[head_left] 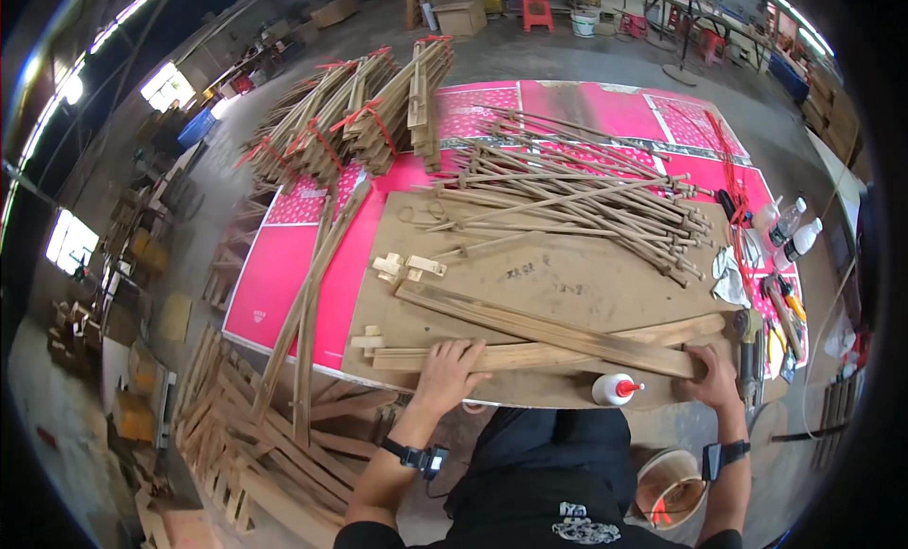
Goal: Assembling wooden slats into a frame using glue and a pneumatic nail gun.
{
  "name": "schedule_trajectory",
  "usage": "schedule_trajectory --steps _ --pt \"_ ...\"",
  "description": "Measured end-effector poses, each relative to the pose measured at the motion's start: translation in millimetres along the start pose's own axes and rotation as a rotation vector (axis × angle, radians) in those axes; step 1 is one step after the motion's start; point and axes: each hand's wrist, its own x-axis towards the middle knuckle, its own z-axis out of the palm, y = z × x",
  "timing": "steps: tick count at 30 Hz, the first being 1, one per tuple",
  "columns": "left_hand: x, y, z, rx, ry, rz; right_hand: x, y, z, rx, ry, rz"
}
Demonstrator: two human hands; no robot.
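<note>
Two long wooden slats (558, 333) lie crossed in a shallow X on a brown board (567, 275) in front of me. My left hand (446, 369) presses flat on the left end of the lower slat. My right hand (711, 377) grips the right end of the upper slat near the board's edge. A white glue bottle with a red tip (615, 389) lies on its side between my hands. Small wooden blocks (407, 265) sit on the board to the left.
A heap of thin sticks (586, 194) covers the far side, on pink sheets (284, 275). Tied bundles of slats (350, 114) lie at the back left. Bottles (790, 229) and hand tools (780, 313) rest at right. Long slats (307, 313) and scrap wood (274, 445) lie left.
</note>
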Motion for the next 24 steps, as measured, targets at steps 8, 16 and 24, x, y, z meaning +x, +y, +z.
schedule_trajectory --steps 8,16,24 --pt "1.6 -12.8 19.8 -0.056 0.126 0.035 -8.5 8.5 17.4 0.139 0.01 -0.019" --pt "16.0 -28.5 21.5 -0.065 0.18 -0.028 9.9 9.5 42.7 0.102 0.138 0.002" --pt "23.2 -26.4 9.9 -0.024 0.183 0.009 10.0 8.2 42.0 0.096 0.132 0.013"
